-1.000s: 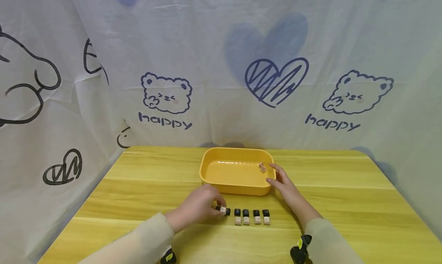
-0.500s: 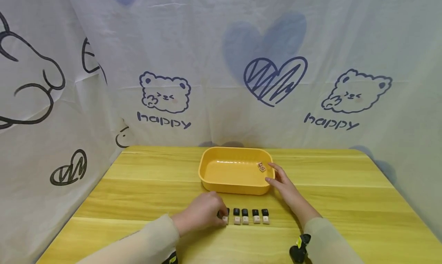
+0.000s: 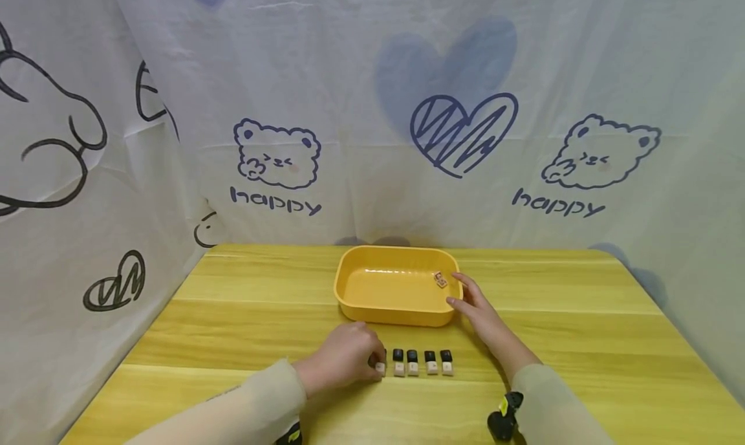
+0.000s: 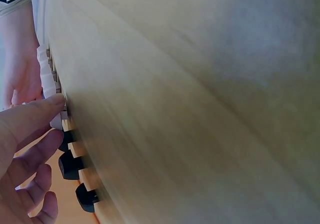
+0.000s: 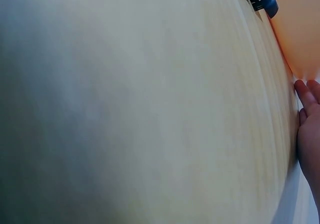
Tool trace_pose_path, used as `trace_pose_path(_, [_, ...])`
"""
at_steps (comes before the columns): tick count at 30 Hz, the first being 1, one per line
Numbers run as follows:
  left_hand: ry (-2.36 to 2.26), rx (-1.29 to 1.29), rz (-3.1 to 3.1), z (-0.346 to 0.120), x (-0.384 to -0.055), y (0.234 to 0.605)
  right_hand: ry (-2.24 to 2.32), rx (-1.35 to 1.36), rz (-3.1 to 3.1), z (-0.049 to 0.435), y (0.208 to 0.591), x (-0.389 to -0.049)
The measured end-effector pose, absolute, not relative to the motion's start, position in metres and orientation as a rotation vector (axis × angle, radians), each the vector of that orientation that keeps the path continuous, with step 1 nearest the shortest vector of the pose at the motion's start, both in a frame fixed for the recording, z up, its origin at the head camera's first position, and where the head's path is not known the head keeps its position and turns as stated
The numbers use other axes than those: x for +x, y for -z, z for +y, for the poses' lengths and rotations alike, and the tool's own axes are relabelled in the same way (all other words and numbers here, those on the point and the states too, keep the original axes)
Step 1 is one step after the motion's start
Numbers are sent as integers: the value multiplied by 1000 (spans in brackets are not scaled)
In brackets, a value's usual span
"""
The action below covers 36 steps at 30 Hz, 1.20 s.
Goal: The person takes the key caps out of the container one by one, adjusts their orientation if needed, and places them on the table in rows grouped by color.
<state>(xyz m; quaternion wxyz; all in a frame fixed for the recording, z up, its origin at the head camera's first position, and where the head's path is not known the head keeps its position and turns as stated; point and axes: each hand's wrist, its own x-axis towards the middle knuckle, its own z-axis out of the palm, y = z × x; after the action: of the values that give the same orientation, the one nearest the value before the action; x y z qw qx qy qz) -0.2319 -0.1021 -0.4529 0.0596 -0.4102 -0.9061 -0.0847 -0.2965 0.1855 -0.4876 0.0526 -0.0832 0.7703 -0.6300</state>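
Note:
My left hand point(image 3: 346, 354) is at the left end of a double row of keycaps, thumb and finger pinching a white keycap point(image 3: 380, 369). Behind it, a black keycap point(image 4: 65, 141) is mostly covered by the hand in the head view. To the right, several black keycaps point(image 3: 412, 356) form the back row, each with a white keycap point(image 3: 412, 369) in front. My right hand point(image 3: 478, 309) rests on the right end of the yellow tray point(image 3: 384, 317), fingers loosely extended. In the right wrist view its fingertips point(image 5: 299, 85) touch the tray's outer wall.
Small brownish pieces point(image 3: 440, 279) lie inside the tray at its right end. The wood-grain table point(image 3: 262, 290) extends to both sides. A printed cloth point(image 3: 361, 108) hangs behind the table and along its left.
My left hand has brought the white keycap toward the table's front, from beside the black keycap to in front of it. Over the last half second it barely moves. The right hand stays on the tray.

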Motion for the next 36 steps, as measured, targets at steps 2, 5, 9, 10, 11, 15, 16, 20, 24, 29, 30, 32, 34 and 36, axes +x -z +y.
trace_pose_path(2, [250, -1236, -2743, -102, -232, 453, 1918, -254, 2345, 185, 487, -297])
trace_pose_path(5, [248, -1235, -2751, -103, -231, 452, 1915, -252, 2347, 185, 487, -298])
trace_pose_path(9, [254, -1233, -2756, -104, -230, 451, 1914, -246, 2347, 184, 488, -298])
trace_pose_path(10, [258, -1230, -2756, -104, -229, 450, 1916, -246, 2345, 184, 488, -298])
trace_pose_path(11, [263, -1227, -2755, -105, -229, 449, 1918, -245, 2344, 184, 488, -298])
trace_pose_path(15, [324, -1216, -2750, -106, -229, 446, 1946, -274, 2324, 183, 488, -298])
trace_pose_path(16, [331, -1210, -2751, -106, -229, 445, 1950, -279, 2322, 184, 488, -298])
trace_pose_path(20, [368, -1185, -2749, -104, -232, 436, 1959, -278, 2319, 183, 489, -298])
trace_pose_path(24, [416, -1150, -2784, -99, -234, 426, 1955, -267, 2320, 182, 490, -299])
trace_pose_path(29, [453, -1136, -2816, -87, -237, 415, 1949, -281, 2321, 182, 489, -298])
trace_pose_path(30, [456, -1141, -2811, -83, -239, 412, 1949, -283, 2319, 182, 489, -298])
trace_pose_path(32, [423, -1149, -2789, -76, -241, 407, 1943, -282, 2321, 183, 489, -298])
trace_pose_path(34, [407, -1153, -2771, -68, -244, 401, 1937, -279, 2326, 183, 489, -297])
trace_pose_path(36, [416, -1142, -2764, -61, -248, 396, 1937, -271, 2333, 184, 489, -297])
